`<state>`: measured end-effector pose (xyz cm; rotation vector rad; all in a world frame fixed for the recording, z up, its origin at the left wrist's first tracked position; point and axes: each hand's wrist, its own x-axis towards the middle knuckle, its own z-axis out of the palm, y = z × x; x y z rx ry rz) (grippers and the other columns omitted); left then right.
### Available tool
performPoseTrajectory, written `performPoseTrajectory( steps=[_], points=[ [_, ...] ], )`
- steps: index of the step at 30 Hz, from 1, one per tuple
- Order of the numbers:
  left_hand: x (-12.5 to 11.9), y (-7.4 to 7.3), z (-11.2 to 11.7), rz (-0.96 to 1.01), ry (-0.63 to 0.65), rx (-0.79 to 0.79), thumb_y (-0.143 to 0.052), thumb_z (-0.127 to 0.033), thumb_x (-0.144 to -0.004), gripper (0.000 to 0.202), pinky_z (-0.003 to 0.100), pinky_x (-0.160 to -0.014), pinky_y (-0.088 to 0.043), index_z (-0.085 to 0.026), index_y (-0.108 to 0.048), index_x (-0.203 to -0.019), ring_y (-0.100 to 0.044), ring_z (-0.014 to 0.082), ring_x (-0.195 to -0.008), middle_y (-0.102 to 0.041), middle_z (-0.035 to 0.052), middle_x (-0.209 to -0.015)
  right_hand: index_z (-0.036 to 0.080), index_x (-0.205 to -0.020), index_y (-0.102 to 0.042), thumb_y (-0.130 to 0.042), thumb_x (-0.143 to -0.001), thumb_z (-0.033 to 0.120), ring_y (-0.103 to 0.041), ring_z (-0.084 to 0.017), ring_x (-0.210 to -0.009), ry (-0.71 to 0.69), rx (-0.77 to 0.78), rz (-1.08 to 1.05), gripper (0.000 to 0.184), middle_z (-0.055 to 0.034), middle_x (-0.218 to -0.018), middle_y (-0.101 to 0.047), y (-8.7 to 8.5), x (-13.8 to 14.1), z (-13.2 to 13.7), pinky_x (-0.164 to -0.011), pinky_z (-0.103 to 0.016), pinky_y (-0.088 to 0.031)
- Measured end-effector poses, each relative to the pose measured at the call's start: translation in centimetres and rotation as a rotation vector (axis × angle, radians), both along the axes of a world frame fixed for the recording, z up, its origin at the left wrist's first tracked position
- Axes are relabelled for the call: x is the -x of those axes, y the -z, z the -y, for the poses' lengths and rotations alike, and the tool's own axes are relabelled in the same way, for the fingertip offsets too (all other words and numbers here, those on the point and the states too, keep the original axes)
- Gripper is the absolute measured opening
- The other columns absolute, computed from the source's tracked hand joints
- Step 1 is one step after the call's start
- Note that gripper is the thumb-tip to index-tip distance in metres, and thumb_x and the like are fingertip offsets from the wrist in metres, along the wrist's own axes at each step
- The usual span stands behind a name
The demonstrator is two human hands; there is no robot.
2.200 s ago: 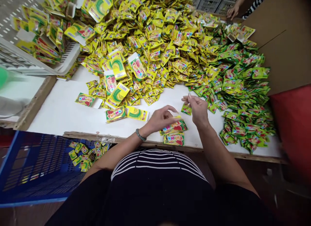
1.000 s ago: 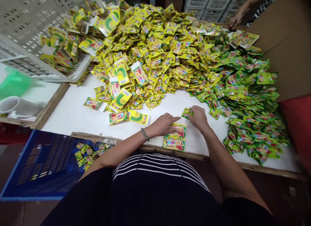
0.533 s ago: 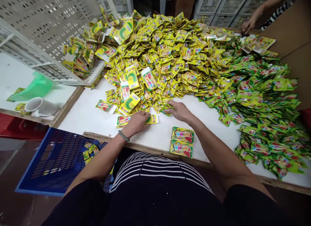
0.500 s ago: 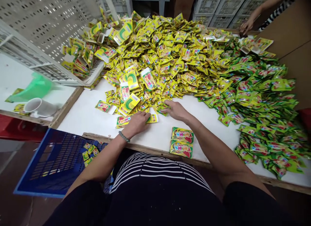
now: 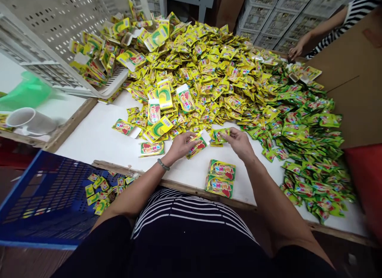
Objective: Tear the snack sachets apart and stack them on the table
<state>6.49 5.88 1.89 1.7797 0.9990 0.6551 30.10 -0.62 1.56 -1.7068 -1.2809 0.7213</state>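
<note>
My left hand (image 5: 182, 145) is closed on a small yellow-green candy box (image 5: 197, 145), whose white end flap points up and right. In my right hand (image 5: 240, 142) the fingers pinch a green candy packet (image 5: 221, 135), held just right of the box's flap. Two boxes lettered "TWINS" (image 5: 221, 178) lie one behind the other near the table's front edge. Left of my left hand another box (image 5: 151, 149) lies flat. Several more boxes (image 5: 164, 95) rest on the front of the pile of yellow packets (image 5: 205, 67).
Green packets (image 5: 307, 126) are heaped at the right. A white perforated crate (image 5: 116, 89) lies tipped at the left with boxes in it. A white mug (image 5: 30, 120) lies beside it. A blue basket (image 5: 38, 214) stands below the table. Another person's hand (image 5: 295, 51) is at the far right.
My left hand has left the flat box and moved right, now gripping another box. My right hand has shifted right with a green packet lifted in its fingers. The view has swung slightly.
</note>
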Motion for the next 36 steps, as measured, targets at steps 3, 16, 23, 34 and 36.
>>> performPoseTrajectory(
  steps=[3, 16, 23, 34, 36],
  points=[
    [-2.3, 0.1, 0.0, 0.139, 0.058, 0.166, -0.071, -0.047, -0.072, 0.035, 0.022, -0.049, -0.028, -0.016, -0.069, -0.089, -0.043, 0.0102, -0.050, -0.052, -0.0042, -0.052, 0.022, -0.078, -0.058, -0.065, -0.073, 0.057, -0.045, -0.013, -0.058, 0.119, -0.097, -0.181, 0.035, 0.0028, -0.065, -0.053, -1.1, 0.9, 0.5, -0.056, -0.027, -0.036],
    [-3.1, 1.5, 0.0, 0.388, 0.013, 0.582, -0.087, -0.046, -0.049, 0.053, 0.020, -0.053, -0.042, -0.013, -0.065, -0.083, -0.057, 0.0086, -0.056, -0.067, -0.0014, -0.065, 0.020, -0.075, -0.065, -0.076, -0.063, 0.055, -0.049, -0.013, -0.056, -0.033, 0.123, -0.038, 0.039, 0.0036, -0.059, -0.054, -0.5, 2.0, -0.5, -0.051, -0.027, -0.040],
    [-2.8, 2.2, -0.4, 0.402, -0.048, 0.606, -0.087, -0.038, -0.051, 0.046, 0.021, -0.052, -0.041, -0.012, -0.065, -0.082, -0.056, 0.0084, -0.052, -0.065, -0.0026, -0.061, 0.019, -0.079, -0.073, -0.072, -0.070, 0.043, -0.062, -0.018, -0.071, -0.059, 0.110, 0.045, 0.026, -0.0031, -0.077, -0.070, 0.0, 1.3, -1.6, -0.067, -0.032, -0.048],
    [-2.0, 2.9, -1.2, 0.342, -0.213, 0.558, -0.086, -0.033, -0.051, 0.041, 0.021, -0.051, -0.035, -0.013, -0.063, -0.079, -0.051, 0.0082, -0.049, -0.061, -0.0038, -0.055, 0.016, -0.114, -0.069, -0.059, -0.080, 0.025, -0.060, -0.027, -0.111, -0.312, 0.112, 0.668, 0.038, -0.0121, -0.121, -0.067, 2.7, -0.7, -1.0, -0.097, -0.040, -0.047],
    [-2.1, 2.8, -1.2, 0.347, -0.208, 0.569, -0.086, -0.033, -0.050, 0.042, 0.021, -0.052, -0.037, -0.013, -0.063, -0.079, -0.053, 0.0093, -0.051, -0.061, -0.0035, -0.055, 0.014, -0.123, -0.064, -0.058, -0.078, 0.021, -0.056, -0.030, -0.119, -0.362, 0.134, 0.765, 0.046, -0.0143, -0.133, -0.060, 3.1, -0.7, -0.5, -0.102, -0.044, -0.045]
  ],
)
